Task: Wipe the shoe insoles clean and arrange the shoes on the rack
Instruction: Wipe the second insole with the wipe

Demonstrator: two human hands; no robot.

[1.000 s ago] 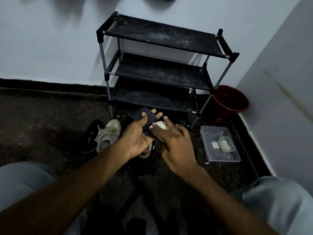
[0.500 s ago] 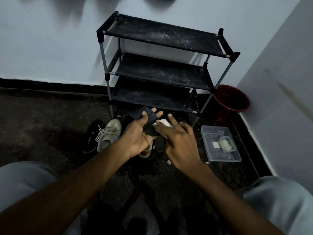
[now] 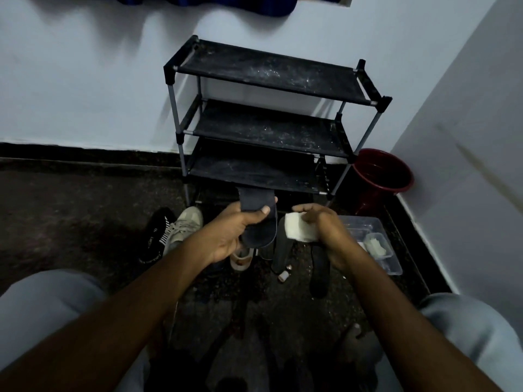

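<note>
A seated person's left hand grips a dark insole in front of the lowest shelf of a black three-tier shoe rack. The fingers are curled under the insole and the thumb is pressed across its upper face. The insole is held off the floor, one end pointing at the rack and the other at the person.

Just to its right, apart from the insole, the right hand pinches a folded white cloth between curled fingers and thumb, with the cloth facing the insole.

By the right wall a clear plastic tray sits on the dark floor, partly hidden behind the right wrist. Inside it stands a smaller clear tub holding white folded pieces. Beyond the tray, in the corner beside the rack's right leg, is a dark red bucket. Its inside is too dark to tell what it holds.

On the floor below the hands lie two more dark insoles, with a small pale cap-like object between them. To the left a beige sneaker sits just beside a black shoe with white stripes. The rack's shelves show whitish dust.
</note>
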